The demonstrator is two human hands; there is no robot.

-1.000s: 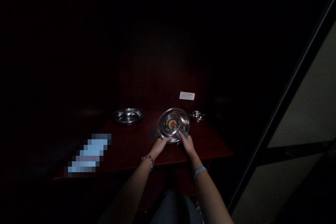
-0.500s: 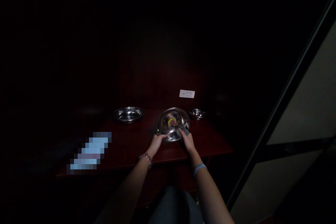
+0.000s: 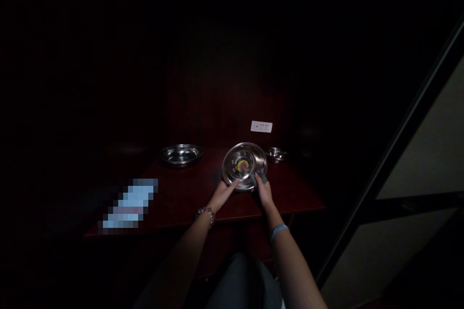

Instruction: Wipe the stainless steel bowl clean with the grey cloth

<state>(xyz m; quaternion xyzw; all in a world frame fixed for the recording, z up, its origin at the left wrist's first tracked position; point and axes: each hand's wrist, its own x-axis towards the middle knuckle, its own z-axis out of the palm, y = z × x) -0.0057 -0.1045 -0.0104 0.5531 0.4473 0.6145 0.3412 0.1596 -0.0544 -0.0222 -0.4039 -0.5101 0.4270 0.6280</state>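
A round, shiny steel plate with a yellow and red sticker at its centre is tilted up toward me above the dark red table. My left hand grips its lower left rim, thumb on the face and fingers hidden behind. At the lower right rim, my right hand is closed on a small grey cloth, which lies against the plate. A beaded bracelet is on my left wrist, a light blue band on my right.
A wide steel dish stands at the table's back left, a smaller steel bowl at the back right. A blurred bluish patch covers the left side of the table. A white socket panel is on the back wall.
The plate has turned and tipped up more toward me in my hands. My right hand with the cloth has shifted slightly along the rim. The whole view has moved a little.
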